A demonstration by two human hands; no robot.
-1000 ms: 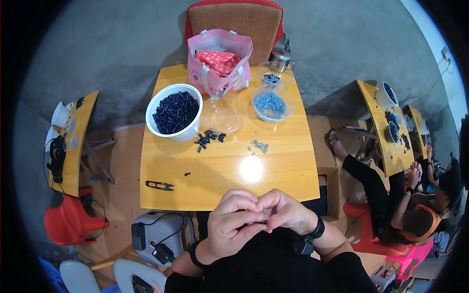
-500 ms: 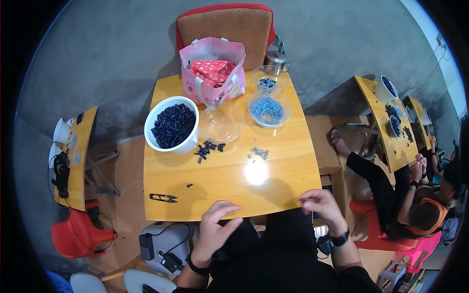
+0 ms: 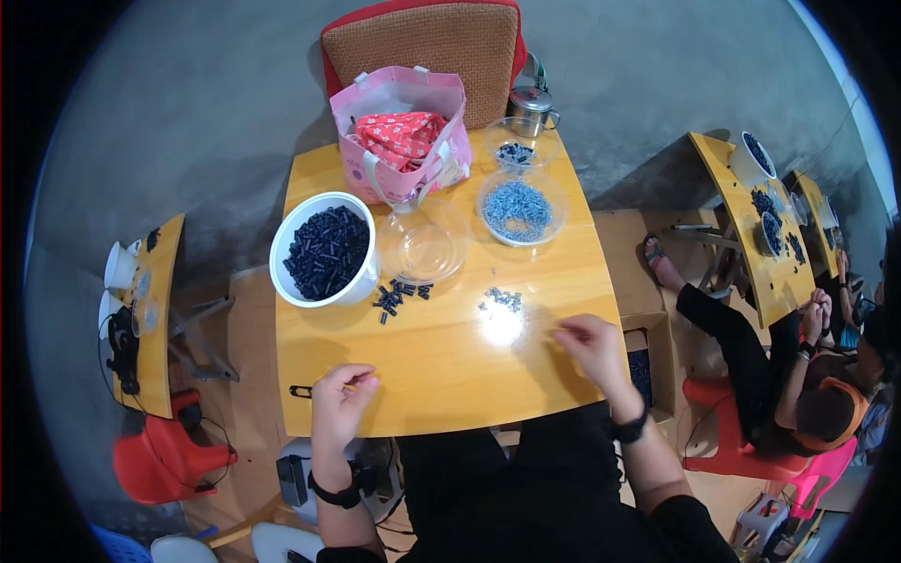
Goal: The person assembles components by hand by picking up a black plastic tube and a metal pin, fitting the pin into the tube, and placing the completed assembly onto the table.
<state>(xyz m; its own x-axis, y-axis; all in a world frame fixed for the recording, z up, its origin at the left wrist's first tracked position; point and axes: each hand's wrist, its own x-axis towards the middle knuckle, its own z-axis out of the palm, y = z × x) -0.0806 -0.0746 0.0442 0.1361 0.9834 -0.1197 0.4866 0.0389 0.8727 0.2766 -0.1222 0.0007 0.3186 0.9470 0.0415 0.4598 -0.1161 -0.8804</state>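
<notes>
Basically, head view: L hand [image 3: 343, 399] nr table's [image 3: 450, 375] L edge, R hand [image 3: 591, 349] nr R edge, wide bare stretch betw. Yellow wood top, pink bag [image 3: 352, 169] at far end, grey wall [image 3: 225, 113] behind, co-worker [image 3: 762, 385] seated off to R. Black tubes [image 3: 327, 253], short & glossy, heaped in white bucket [image 3: 364, 281], some loose by its base. Clear-blue pcs [image 3: 516, 208], tiny, fill clear bowl [image 3: 561, 206]; loose few nr R hand. L fingers curled, hiding most of black snips [image 3: 299, 391]; R fingers half-bent, blurry. Can't tell if either grips anything.
</notes>
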